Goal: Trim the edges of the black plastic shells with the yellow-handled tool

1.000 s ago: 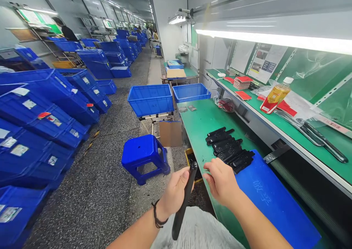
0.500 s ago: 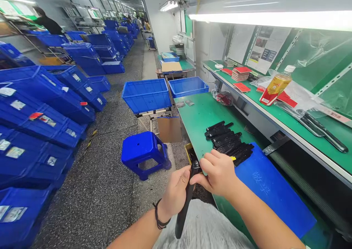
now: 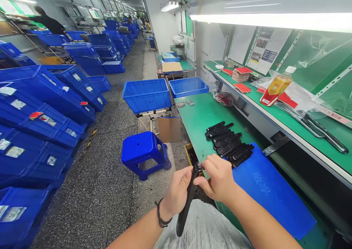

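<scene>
My left hand (image 3: 178, 192) is closed round a long black plastic piece (image 3: 185, 214), like a sheath or handle, held tilted over my lap with its rounded end up. Close against that upper end is my right hand (image 3: 218, 177), its fingers curled and thumb toward the piece. Whatever the right fingers grip is hidden behind them. Beyond the right hand, several similar black plastic pieces (image 3: 227, 141) lie in a row on the green table (image 3: 196, 115). A blue plastic sheet (image 3: 272, 194) lies on the table beside my right forearm.
A blue stool (image 3: 143, 150) stands on the floor left of the table, with blue crates (image 3: 147, 99) behind it. On the shelf are a drink bottle (image 3: 277, 88), red cards (image 3: 240, 75) and a bagged knife (image 3: 324, 132). Stacked blue bins (image 3: 41, 106) line the left.
My right hand has shifted slightly and turned at the black piece's upper end. A yellow bit that showed behind it is now out of sight. My left hand keeps its hold.
</scene>
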Available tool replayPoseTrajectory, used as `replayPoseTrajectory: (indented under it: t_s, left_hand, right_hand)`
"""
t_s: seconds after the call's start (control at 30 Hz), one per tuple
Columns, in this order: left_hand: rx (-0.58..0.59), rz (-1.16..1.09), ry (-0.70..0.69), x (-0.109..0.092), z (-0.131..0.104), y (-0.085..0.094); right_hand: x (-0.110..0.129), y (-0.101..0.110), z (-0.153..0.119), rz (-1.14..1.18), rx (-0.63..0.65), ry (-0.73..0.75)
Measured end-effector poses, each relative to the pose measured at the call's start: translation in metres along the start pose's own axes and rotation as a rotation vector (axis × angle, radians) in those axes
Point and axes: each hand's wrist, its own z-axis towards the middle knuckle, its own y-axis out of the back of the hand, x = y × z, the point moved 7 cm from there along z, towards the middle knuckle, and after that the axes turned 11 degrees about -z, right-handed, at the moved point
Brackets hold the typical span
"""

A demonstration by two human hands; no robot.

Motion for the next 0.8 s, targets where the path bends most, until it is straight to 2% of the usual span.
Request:
replayPoseTrajectory:
  t_s: [0.13, 0.2, 0.5, 0.8]
  left_hand:
    - [0.040, 0.022, -0.026, -0.003, -0.002, -0.002]
    - [0.050, 0.020, -0.031, -0.002, -0.002, -0.003]
    - [0.014, -0.084, 0.007, 0.010, -0.002, -0.002]
    - [-0.058, -0.096, 0.062, 0.016, 0.001, -0.007]
  right_hand:
    - [-0.006, 0.001, 0.005, 0.057, 0.102, -0.023]
    - [-0.005, 0.003, 0.007, 0.026, 0.113, -0.002]
    - [0.005, 0.014, 0.004, -0.163, -0.084, 0.078]
    - [-0.001, 0.002, -0.009, -0.225, -0.045, 0.033]
